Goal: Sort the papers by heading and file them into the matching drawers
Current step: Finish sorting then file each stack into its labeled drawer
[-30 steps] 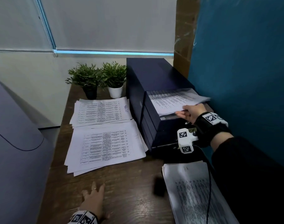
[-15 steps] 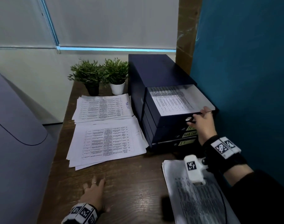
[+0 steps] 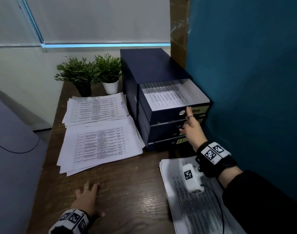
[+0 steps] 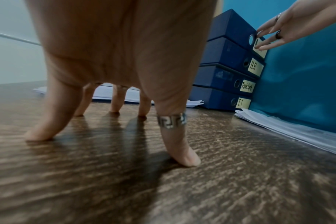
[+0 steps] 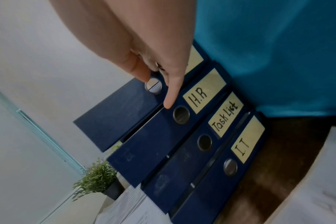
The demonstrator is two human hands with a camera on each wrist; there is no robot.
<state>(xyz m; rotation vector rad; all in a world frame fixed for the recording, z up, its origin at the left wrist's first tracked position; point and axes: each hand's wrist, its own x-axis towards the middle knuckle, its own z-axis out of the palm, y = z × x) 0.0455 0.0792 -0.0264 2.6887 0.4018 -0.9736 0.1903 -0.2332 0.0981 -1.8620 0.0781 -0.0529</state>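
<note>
My right hand [image 3: 192, 130] is stretched out, fingers straight, their tips laid flat against the front of the top drawer [image 3: 171, 114] just beside its round pull hole; they hold nothing. That drawer stands pulled out of the cabinet [image 3: 149, 68] with a sheet [image 3: 166, 95] lying flat inside it, so I judge the filing of this paper done and the closing in hand. The next move calls for a straight, even push along the drawer's run, so the sheet does not catch under the cabinet's lip. My left hand [image 3: 88, 198] rests on the desk [image 3: 132, 191], fingers spread and propped on their tips, holding nothing. Two piles [image 3: 100, 146] wait to the left of the cabinet, and another pile [image 3: 195, 208] lies under my right wrist; the drawers below read H.R [image 5: 199, 97], Task List [image 5: 224, 118] and I.T [image 5: 242, 147].
</note>
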